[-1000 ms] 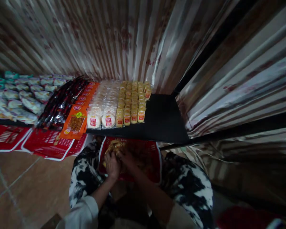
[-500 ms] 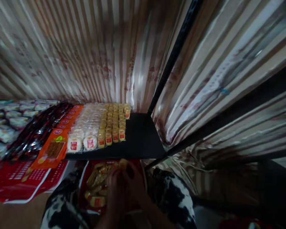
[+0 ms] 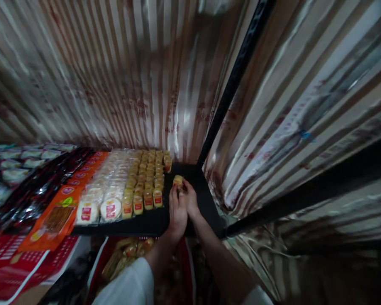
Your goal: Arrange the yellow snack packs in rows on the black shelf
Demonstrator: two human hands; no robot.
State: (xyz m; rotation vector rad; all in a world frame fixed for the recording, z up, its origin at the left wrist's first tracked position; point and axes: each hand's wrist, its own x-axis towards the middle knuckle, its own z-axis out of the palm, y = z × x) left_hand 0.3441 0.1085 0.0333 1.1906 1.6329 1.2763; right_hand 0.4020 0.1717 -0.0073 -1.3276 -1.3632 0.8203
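Note:
My left hand (image 3: 178, 215) and my right hand (image 3: 191, 200) are pressed close together over the black shelf (image 3: 203, 212). Between their fingertips they hold small yellow wrapped cakes (image 3: 178, 180); how many is hidden by the fingers. Just left of them stand tight rows of the same yellow wrapped cakes (image 3: 148, 198) with red labels. One more wrapped cake (image 3: 167, 162) starts a further row at the back. Below the shelf edge, under my forearms, a red basket (image 3: 97, 264) holds loose yellow packs (image 3: 127, 255).
Left along the shelf are round white wrapped cakes (image 3: 111, 209), orange snack packs (image 3: 55, 217), dark shiny packs (image 3: 44, 186) and white packs (image 3: 15, 176). A black upright post (image 3: 231, 93) rises at the back corner. Striped sheeting (image 3: 130, 84) hangs behind and to the right.
Both hands have moved up and forward from the red basket to above the bare shelf strip, carrying the yellow wrapped cakes. The view has shifted slightly.

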